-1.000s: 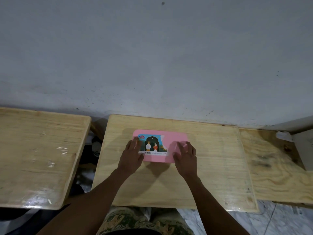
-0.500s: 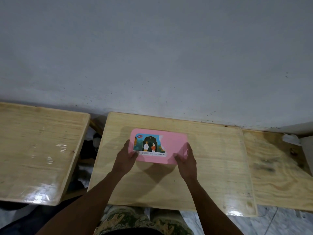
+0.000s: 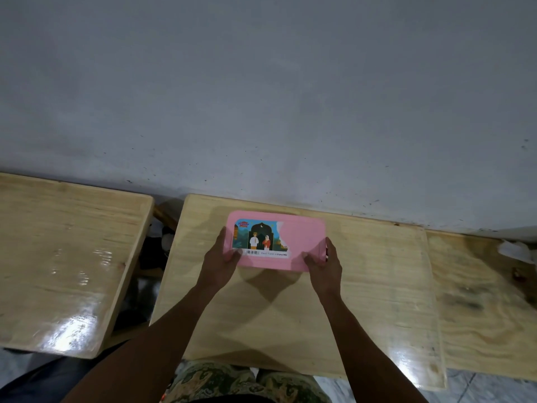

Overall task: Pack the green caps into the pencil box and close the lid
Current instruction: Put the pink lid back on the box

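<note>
On the wooden table [image 3: 261,315] by the grey wall [image 3: 261,97] I see the left hand [image 3: 218,263] and right hand [image 3: 325,266] gripping the closed pencil box [image 3: 302,242] by its ends

We see three pale wooden tabletops side by side against a grey wall [image 3: 261,97]: the left top [image 3: 66,257] shows glare, the middle top [image 3: 377,286] is plain, and the right top [image 3: 479,330] is dark-stained. A white scrap [image 3: 515,251] lies at the right top's far edge.

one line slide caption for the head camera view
Left hand and right hand grip the ends of the closed pink pencil box on a wooden table against a grey wall.
</note>
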